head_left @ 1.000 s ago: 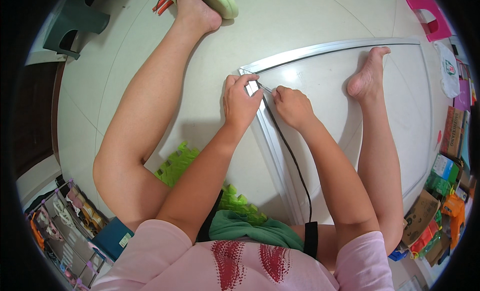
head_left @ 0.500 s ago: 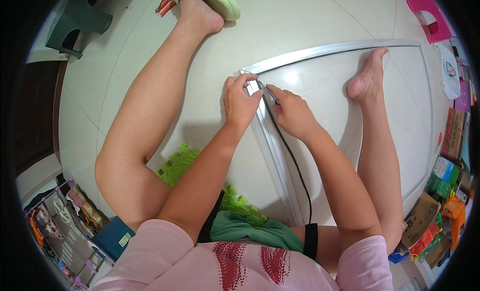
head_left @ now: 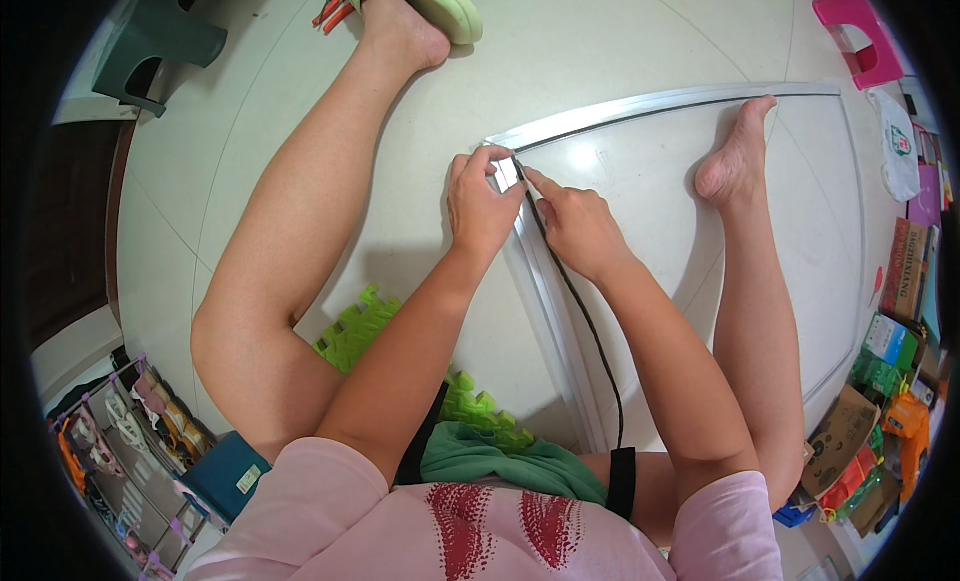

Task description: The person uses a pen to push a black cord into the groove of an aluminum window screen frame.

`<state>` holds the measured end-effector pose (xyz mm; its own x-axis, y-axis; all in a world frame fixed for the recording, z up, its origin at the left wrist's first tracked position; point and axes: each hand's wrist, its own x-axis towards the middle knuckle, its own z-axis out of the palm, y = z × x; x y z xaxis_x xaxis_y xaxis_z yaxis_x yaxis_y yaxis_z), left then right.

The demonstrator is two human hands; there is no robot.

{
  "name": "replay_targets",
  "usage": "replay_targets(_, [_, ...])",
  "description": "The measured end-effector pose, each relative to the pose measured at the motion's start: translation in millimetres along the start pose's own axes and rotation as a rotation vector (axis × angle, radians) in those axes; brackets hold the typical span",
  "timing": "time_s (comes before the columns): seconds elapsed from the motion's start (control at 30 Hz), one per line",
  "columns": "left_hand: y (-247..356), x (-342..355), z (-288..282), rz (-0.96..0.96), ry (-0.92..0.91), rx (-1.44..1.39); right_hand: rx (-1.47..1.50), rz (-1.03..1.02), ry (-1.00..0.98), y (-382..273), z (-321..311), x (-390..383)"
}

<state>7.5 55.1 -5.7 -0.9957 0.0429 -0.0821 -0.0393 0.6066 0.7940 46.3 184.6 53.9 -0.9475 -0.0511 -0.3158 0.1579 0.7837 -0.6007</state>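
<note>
A rectangular silver metal frame (head_left: 650, 105) lies flat on the floor between my legs. Its near-left corner is pinched between the thumb and fingers of my left hand (head_left: 482, 206). A thin black rubber strip (head_left: 577, 293) runs from that corner, hanging loose beside the left bar and curving toward my right thigh. My right hand (head_left: 580, 226) is just right of the corner. Its index finger stretches onto the strip by the frame's inner edge, while the other fingers curl under. Whatever these curled fingers hold is hidden from this view.
My bare right foot (head_left: 735, 161) rests over the frame's far bar. Orange-handled pliers (head_left: 335, 13) lie beyond my left slipper (head_left: 440, 9). Green foam mat pieces (head_left: 360, 326) are under my left leg. Stools, boxes and bags line the sides.
My right index finger has straightened onto the strip at the corner. The slim tool that showed in my right hand is no longer visible. My left hand keeps its place.
</note>
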Motion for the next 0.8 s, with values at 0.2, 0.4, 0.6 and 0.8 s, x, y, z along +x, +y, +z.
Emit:
replay_targets(0.2, [1, 0, -2, -0.006, -0.012, -0.007, -0.078, 0.002, -0.004, -3, -2, 3])
replay_targets(0.4, [8, 1, 0, -0.071, -0.022, -0.036, -0.303, 0.027, -0.001, -18, 4, 8])
replay_targets(0.6, [11, 2, -3, -0.088, -0.056, 0.0, -0.382, 0.053, -0.006, -19, 10, 8])
replay_targets(0.8, [13, 4, -3, -0.101, -0.074, -0.024, -0.306, 0.072, 0.0, -13, 4, 3])
